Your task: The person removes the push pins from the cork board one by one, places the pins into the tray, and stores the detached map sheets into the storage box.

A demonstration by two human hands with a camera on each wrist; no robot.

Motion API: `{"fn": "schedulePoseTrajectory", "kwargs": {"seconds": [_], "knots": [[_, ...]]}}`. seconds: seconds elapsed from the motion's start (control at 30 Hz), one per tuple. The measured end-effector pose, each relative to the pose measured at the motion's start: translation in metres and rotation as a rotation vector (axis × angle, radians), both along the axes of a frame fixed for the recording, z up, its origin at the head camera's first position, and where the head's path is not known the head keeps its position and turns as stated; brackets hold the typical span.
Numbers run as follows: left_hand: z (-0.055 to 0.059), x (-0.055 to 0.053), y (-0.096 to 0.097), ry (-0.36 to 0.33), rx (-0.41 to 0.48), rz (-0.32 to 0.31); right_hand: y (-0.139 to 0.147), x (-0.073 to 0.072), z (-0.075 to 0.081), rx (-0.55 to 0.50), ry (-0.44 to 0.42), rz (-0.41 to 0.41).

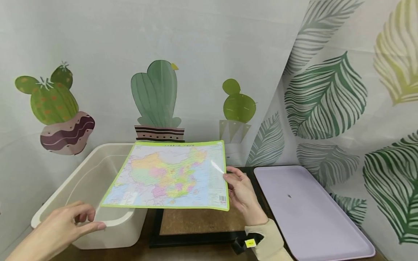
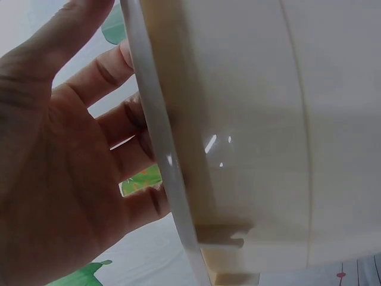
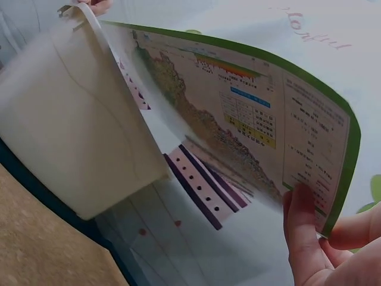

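My right hand (image 1: 242,194) pinches a laminated map sheet (image 1: 169,174) by its right edge. The sheet has a green border and a coloured map on its upper face. In the right wrist view, its underside (image 3: 238,113) shows a terrain picture and printed tables, with the thumb pressed on it. The sheet is raised and overlaps the right part of a cream plastic bin (image 1: 107,174). My left hand (image 1: 70,223) is at the bin's near-left rim, fingers loosely bent and thumb out. In the left wrist view, the bin's rim (image 2: 156,113) hides its fingertips, so contact is unclear.
Right of the bin, a brown board (image 1: 199,223) with a dark frame lies on the table, partly beneath the sheet. A lilac tray (image 1: 313,214) lies at the right. Behind hangs a white cloth (image 1: 202,43) printed with cacti and leaves.
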State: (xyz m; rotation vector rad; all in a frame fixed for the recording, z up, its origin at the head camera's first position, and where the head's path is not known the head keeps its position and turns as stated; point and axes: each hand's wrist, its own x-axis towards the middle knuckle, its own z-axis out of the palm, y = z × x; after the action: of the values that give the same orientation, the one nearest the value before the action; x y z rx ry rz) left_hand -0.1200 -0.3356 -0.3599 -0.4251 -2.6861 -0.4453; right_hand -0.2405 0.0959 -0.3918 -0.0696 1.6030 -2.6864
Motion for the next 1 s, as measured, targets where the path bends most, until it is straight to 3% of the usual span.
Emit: {"fn": "schedulePoseTrajectory", "kwargs": {"seconds": [0.1, 0.23, 0.5, 0.7, 1.0], "knots": [[-0.001, 0.002, -0.001, 0.031, 0.021, -0.009, -0.009, -0.004, -0.001, 0.011, -0.008, 0.018], [0.000, 0.003, -0.002, 0.008, 0.021, 0.008, -0.019, -0.008, 0.002, 0.025, 0.002, 0.036], [0.000, 0.001, 0.000, 0.031, 0.020, -0.006, -0.037, -0.014, 0.021, 0.094, 0.005, 0.074], [-0.003, 0.001, -0.005, -0.004, 0.014, 0.013, -0.062, -0.022, 0.038, 0.122, 0.000, 0.097], [-0.005, -0.001, -0.006, -0.041, 0.008, 0.019, -0.095, -0.034, 0.052, 0.204, -0.002, 0.087]]}}
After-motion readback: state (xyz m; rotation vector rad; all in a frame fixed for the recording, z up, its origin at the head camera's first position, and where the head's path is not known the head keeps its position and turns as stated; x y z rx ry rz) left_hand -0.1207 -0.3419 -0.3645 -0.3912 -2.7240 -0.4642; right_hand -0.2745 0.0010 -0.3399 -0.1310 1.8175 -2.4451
